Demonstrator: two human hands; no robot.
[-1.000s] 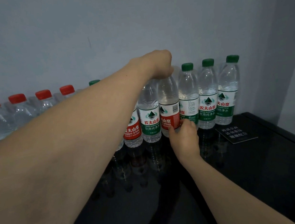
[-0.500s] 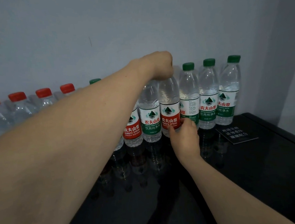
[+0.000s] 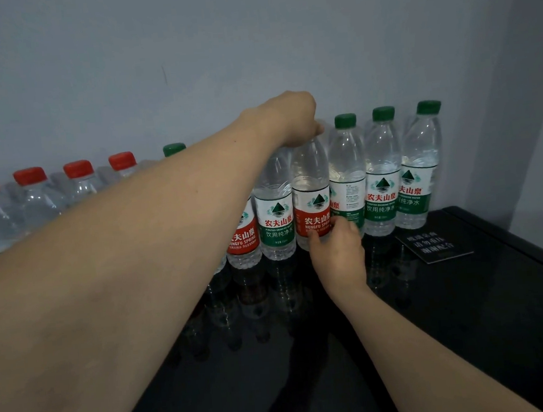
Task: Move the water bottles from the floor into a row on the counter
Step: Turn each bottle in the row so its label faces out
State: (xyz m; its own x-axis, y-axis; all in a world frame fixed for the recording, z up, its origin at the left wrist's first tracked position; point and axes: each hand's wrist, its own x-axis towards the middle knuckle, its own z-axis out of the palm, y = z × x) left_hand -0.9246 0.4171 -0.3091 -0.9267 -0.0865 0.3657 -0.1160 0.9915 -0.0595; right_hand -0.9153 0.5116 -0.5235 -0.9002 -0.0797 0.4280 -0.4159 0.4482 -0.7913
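The work surface is a glossy black counter (image 3: 469, 336) set against a plain grey wall (image 3: 251, 45); bottle reflections show in its top.

Nearest to me, my right hand (image 3: 339, 255) reaches forward over the counter. Its thumb and fingertips pinch the lower part of a red-labelled bottle (image 3: 312, 202), at the label's bottom edge.

Above that, my left hand (image 3: 292, 119) is curled over the top of the same bottle, covering the cap. The bottle stands upright on the counter.

To the right of my hands, a black card (image 3: 434, 245) with white text lies flat on the counter.

Furthest out, the row of water bottles (image 3: 381, 177) runs along the wall. Three green-capped bottles stand upright immediately right of the held bottle, touching side by side. Left of it stand a green-labelled bottle (image 3: 275, 212) and a further red-labelled one (image 3: 243, 237). Beyond my left forearm, red-capped bottles (image 3: 80, 185) extend the row leftward.
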